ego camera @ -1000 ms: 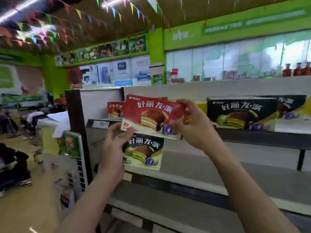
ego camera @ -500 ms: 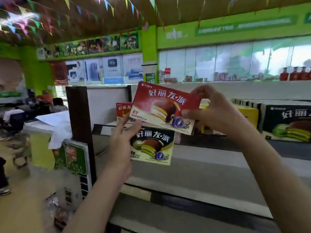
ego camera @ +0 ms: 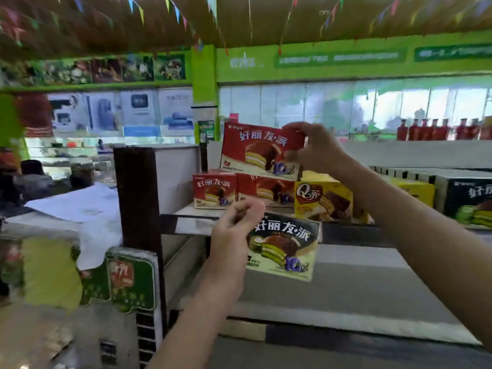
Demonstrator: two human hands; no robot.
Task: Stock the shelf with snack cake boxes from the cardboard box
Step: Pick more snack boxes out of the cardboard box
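Head cam: right hand (ego camera: 318,149) pinches red box (ego camera: 259,150) by its right edge, resting atop red boxes on shelf (ego camera: 191,218), 12 o'clock. Left hand (ego camera: 234,235) grips green box (ego camera: 286,243) at 6 o'clock, below shelf edge.

Red bottles (ego camera: 436,129) line the far counter under strings of coloured pennants (ego camera: 170,9).

Both arms raised, forearms bare. Right hand (ego camera: 316,147) is up high, arm reaching in from lower right, thumb and fingers pinching the right end of a red box (ego camera: 259,151). Left hand (ego camera: 234,235) sits lower, arm coming up from bottom centre, fingers curled at the left edge of a green box (ego camera: 285,246), gripping it.
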